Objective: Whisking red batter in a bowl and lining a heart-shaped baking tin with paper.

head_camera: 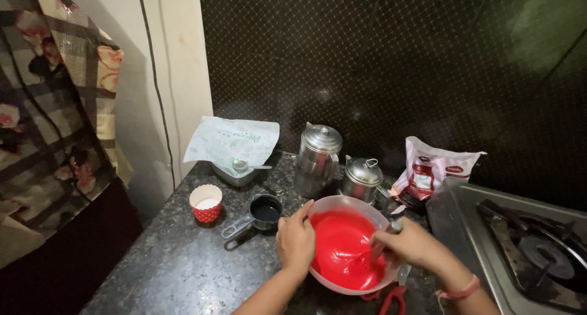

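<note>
Red batter: fills the clear plastic bowl point(321, 211) on the dark speckled counter point(177, 272), at the near edge, just left of the stove
Left hand point(296, 238): cupped over the bowl's left rim, fingers pressed together and curled on the edge, thumb up toward the rim's top
Right hand point(408, 245): over the bowl's right side, fingers pinched round a thin utensil point(380, 245) that dips into the batter; a red thread band sits on that wrist
Red-handled tool point(391, 298): on the counter under the bowl's near right edge, partly hidden
Measuring cup point(263, 211): dark, long grey handle, just left of the bowl
Paper cup point(206, 202): red with white dots, farther left, something white inside
Steel pots point(318, 159): two lidded, tall one and short one, right behind the bowl
Red and white packet point(428, 168): behind the bowl to the right, against the stove point(520, 241)
Steel tray point(235, 174): far left by the wall, a spoon in it, a white pouch point(232, 141) leaning over it
</note>
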